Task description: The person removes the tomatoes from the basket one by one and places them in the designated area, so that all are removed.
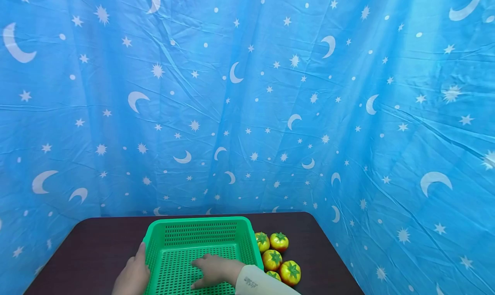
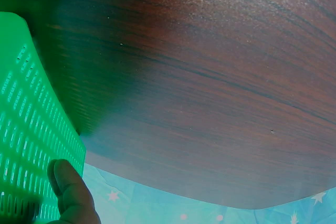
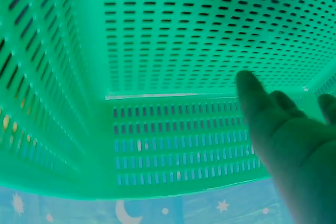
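Note:
A green plastic basket (image 1: 197,222) with slotted walls and a mesh floor stands on the dark wooden table; I see nothing lying in it. My left hand (image 1: 133,273) holds its left side, the thumb at the rim. In the left wrist view, the fingers (image 2: 71,184) of that hand lie along the outer wall. Over the mesh floor, inside the basket, is my right hand (image 1: 216,270), fingers spread and gripping nothing. The right wrist view shows its extended fingers (image 3: 262,111); whether they touch the mesh I cannot tell.
Several yellow-red tomatoes (image 1: 272,259) with green star-shaped tops sit against the basket's right side. The dark table (image 1: 325,265) has rounded far corners. Behind and around it hangs a blue curtain (image 1: 247,114) with white moons and stars.

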`<control>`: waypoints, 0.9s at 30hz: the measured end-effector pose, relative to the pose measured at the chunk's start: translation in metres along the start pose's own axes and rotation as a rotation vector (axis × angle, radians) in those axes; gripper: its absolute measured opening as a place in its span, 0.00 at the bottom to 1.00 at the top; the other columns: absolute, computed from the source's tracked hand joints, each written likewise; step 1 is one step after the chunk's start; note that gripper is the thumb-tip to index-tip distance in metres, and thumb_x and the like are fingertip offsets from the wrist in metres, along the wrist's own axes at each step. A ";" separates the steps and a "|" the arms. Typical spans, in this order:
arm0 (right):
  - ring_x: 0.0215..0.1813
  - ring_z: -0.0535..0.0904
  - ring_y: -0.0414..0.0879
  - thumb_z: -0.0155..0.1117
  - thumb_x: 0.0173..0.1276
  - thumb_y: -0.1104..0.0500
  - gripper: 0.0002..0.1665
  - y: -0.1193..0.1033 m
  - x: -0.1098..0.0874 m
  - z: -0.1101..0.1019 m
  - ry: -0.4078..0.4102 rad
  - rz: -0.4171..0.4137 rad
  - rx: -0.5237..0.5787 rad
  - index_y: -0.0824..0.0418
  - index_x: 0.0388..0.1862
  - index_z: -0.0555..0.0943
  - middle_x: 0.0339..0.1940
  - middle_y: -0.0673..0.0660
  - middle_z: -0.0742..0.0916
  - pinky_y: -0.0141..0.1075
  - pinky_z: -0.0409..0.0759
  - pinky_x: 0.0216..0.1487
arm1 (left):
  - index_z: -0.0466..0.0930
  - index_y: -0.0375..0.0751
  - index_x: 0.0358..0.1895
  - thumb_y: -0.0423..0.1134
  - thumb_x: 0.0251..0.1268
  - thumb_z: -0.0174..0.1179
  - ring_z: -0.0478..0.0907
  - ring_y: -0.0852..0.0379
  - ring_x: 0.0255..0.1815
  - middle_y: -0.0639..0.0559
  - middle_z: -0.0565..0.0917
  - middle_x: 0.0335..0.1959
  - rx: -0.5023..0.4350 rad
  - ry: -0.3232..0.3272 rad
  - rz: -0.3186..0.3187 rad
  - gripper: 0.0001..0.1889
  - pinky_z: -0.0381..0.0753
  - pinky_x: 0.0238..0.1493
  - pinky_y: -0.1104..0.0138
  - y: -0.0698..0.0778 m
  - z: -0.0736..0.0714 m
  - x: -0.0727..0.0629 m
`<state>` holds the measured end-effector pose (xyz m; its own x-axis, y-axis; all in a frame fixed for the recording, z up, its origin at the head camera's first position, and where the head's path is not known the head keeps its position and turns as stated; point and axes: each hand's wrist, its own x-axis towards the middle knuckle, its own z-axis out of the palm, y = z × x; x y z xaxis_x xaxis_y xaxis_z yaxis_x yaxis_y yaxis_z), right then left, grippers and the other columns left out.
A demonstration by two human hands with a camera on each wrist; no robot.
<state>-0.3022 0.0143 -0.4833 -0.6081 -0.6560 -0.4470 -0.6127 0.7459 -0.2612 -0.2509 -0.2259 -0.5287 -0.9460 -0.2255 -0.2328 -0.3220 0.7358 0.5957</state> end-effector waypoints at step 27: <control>0.71 0.69 0.28 0.56 0.77 0.48 0.22 0.093 0.159 0.105 -0.381 -0.101 0.026 0.28 0.66 0.73 0.67 0.29 0.75 0.33 0.77 0.62 | 0.38 0.20 0.76 0.30 0.72 0.49 0.79 0.33 0.49 0.24 0.74 0.51 0.008 0.009 -0.007 0.37 0.79 0.42 0.45 0.000 0.002 0.002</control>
<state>-0.4029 -0.0085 -0.6690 -0.3115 -0.6400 -0.7024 -0.6441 0.6857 -0.3391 -0.2527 -0.2253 -0.5309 -0.9442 -0.2361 -0.2298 -0.3280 0.7391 0.5883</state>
